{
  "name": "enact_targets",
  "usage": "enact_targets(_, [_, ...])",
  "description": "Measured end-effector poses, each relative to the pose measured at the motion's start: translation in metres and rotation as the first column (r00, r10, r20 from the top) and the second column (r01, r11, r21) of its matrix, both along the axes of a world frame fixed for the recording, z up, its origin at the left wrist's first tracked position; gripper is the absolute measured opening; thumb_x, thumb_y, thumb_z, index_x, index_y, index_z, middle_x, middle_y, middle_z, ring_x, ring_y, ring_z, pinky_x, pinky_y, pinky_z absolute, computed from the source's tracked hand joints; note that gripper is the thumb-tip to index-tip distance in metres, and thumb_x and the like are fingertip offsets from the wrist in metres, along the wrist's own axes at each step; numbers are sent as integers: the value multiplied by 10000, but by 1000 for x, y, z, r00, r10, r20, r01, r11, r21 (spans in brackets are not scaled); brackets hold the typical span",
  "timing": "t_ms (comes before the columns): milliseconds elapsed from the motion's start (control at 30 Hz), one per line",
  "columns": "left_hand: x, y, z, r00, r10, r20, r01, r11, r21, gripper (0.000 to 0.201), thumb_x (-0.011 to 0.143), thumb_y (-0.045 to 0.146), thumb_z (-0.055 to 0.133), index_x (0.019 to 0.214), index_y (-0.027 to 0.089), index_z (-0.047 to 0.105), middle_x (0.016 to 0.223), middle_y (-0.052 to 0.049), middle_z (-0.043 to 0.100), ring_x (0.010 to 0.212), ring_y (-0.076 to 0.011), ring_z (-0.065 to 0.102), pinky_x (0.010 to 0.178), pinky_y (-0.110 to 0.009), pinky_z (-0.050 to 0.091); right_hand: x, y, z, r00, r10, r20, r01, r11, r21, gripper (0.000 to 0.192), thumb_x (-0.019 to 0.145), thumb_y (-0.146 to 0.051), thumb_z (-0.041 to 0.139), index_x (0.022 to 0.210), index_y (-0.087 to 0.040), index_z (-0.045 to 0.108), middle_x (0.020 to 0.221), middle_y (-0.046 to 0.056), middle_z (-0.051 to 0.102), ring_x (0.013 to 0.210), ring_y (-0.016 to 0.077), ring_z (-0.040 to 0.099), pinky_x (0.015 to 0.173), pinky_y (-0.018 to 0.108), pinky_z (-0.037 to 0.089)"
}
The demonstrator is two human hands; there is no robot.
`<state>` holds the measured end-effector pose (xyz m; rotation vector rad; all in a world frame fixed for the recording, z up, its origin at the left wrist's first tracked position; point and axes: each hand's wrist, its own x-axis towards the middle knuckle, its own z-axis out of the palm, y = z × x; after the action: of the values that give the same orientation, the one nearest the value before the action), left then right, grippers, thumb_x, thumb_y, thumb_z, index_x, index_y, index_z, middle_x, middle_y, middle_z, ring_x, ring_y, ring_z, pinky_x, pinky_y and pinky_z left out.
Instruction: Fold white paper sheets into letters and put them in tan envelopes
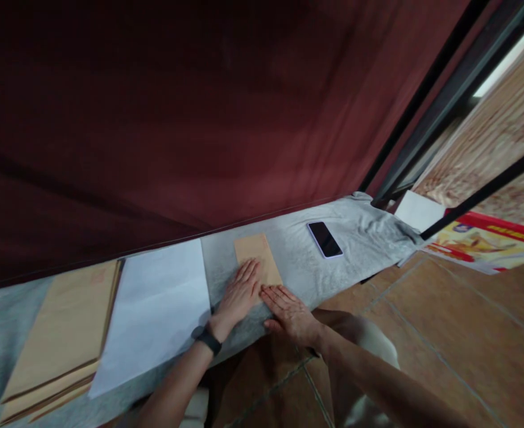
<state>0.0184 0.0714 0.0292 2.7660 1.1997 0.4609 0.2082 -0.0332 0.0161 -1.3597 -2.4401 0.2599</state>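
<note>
Both hands lie flat with fingers spread, holding nothing. The left hand [239,292] presses the near end of the brown envelope [257,257], whose long axis runs away toward the tabletop's [364,235] far edge; the right hand [291,312] touches its near right corner.

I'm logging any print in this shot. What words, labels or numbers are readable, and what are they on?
No text can be read.
Poster at right: yellow lettering on its red band, too blurred to read.
Stack of brown envelopes: faint reddish mark near the top corner, unreadable.
Envelope under both hands, white paper, phone: no print shows.
</note>
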Motion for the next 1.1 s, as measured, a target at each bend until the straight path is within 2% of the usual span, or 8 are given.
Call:
enact_targets(200, [33, 75, -6, 994, -24, -102, 23, 1000, -15, 546, 1026, 353, 231, 1518, 164, 374, 1573, -87, 415, 1478, -221, 331, 1216, -448, 260, 2, 2, 6, 996, 12, -93, -19, 998, -68, 667, 980, -434, 540, 1548, -156, 329, 1573, 130, 392, 1477, 230, 320, 1237, 458, 241])
enact_targets(333, [52, 88, -8, 992, -51, -114, 52, 999, 7, 548, 1019, 308, 222, 1507, 118, 383, 1585, -111, 390, 1474, -203, 335, 1228, -420, 231, 6, 7, 13, 984, 14, -176, -37, 991, -129, 561, 982, -375, 547, 1502, -206, 422, 1530, 89, 473, 1428, 214, 407, 1227, 436, 253])
enact_targets(467, [53, 67, -12, 991, -64, -115, 69, 997, 37, 552, 1026, 309, 219, 1509, 86, 369, 1591, -124, 376, 1487, -192, 302, 1236, -404, 219, 11, 17, 21, 956, -29, -292, -8, 992, -125, 324, 1010, -268, 483, 1297, -222, 626, 1319, 64, 664, 1248, 176, 585, 1108, 351, 418])
enact_targets(600, [40, 38, -15, 977, -144, -160, 153, 987, 44, 553, 1029, 325, 237, 1530, 112, 335, 1606, -111, 351, 1490, -175, 296, 1240, -401, 227, 13, 24, 22, 927, -209, -311, 171, 975, -144, 252, 994, -184, 461, 1100, -221, 687, 1103, 73, 725, 1037, 193, 673, 939, 329, 524])
enact_targets(733, [26, 4, -15, 975, -142, -174, 154, 986, 57, 554, 1025, 313, 260, 1555, 155, 290, 1605, -98, 358, 1484, -174, 313, 1241, -417, 233, 11, 30, 17, 862, -434, -260, 404, 900, -164, 264, 960, -146, 464, 1136, -201, 653, 1066, 98, 704, 985, 216, 675, 880, 313, 537])
enact_targets(867, [13, -42, -17, 976, -157, -153, 169, 983, 68, 570, 1027, 341, 312, 1570, 181, 252, 1601, -111, 358, 1488, -208, 310, 1228, -475, 251, 10, 38, 18, 814, -556, -169, 519, 826, -218, 315, 946, -148, 459, 1194, -188, 649, 1026, 99, 720, 913, 223, 694, 798, 291, 525])
enact_targets(967, [7, -70, -25, 997, 6, -80, 1, 996, 87, 595, 1022, 360, 342, 1579, 188, 225, 1598, -121, 357, 1496, -257, 288, 1216, -564, 241, 10, 45, 20, 793, -597, -124, 552, 789, -270, 267, 933, -140, 461, 1052, -189, 695, 917, 75, 733, 820, 203, 695, 709, 267, 494])
enact_targets(1100, [6, -80, -36, 975, 202, 88, -205, 979, 19, 591, 1020, 308, 332, 1576, 135, 225, 1601, -175, 335, 1490, -286, 298, 1172, -539, 357, 6, 52, 16, 781, -619, -89, 577, 768, -278, 221, 919, -162, 480, 948, -187, 697, 887, 71, 729, 775, 190, 689, 662, 257, 468])
